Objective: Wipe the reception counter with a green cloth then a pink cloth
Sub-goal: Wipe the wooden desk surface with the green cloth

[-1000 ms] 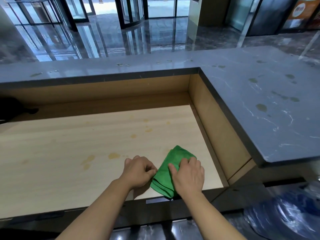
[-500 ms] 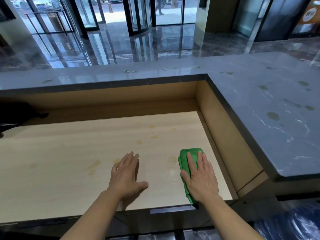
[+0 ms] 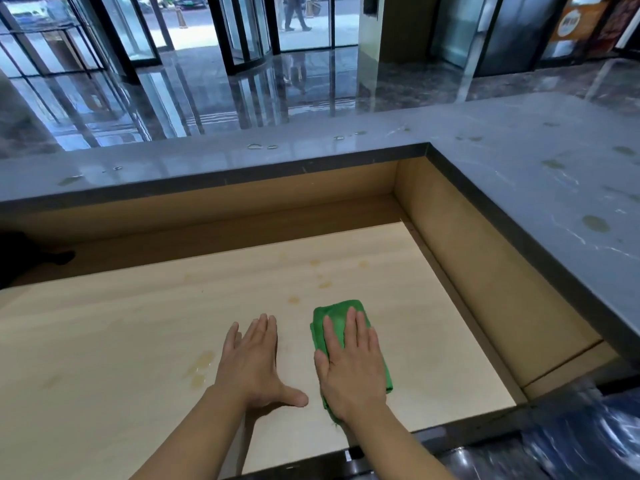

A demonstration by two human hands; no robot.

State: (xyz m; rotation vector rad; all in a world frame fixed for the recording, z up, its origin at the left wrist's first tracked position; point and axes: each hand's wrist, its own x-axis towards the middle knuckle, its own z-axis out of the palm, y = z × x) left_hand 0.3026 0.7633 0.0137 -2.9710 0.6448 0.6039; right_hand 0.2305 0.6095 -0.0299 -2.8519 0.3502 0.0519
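The green cloth point(image 3: 339, 310) is folded into a thick oblong pad, bright and slightly rumpled at its edges, lying flat on the pale wooden bench point(image 3: 121, 341). Yellowish stains point(image 3: 202, 363) mark the wood left of the cloth, and smaller spots point(image 3: 323, 284) lie just beyond it. A raised grey stone ledge point(image 3: 540, 188) with dull blotches runs beyond and right of the cloth. Farther off, a glossy dark floor point(image 3: 214, 95) reaches glass doors point(image 3: 242, 32). The right hand point(image 3: 349, 370) presses flat on the cloth with straight fingers, gripping nothing. The left hand point(image 3: 254, 362) lies just left of the cloth, palm down, fingers straight, holding nothing.
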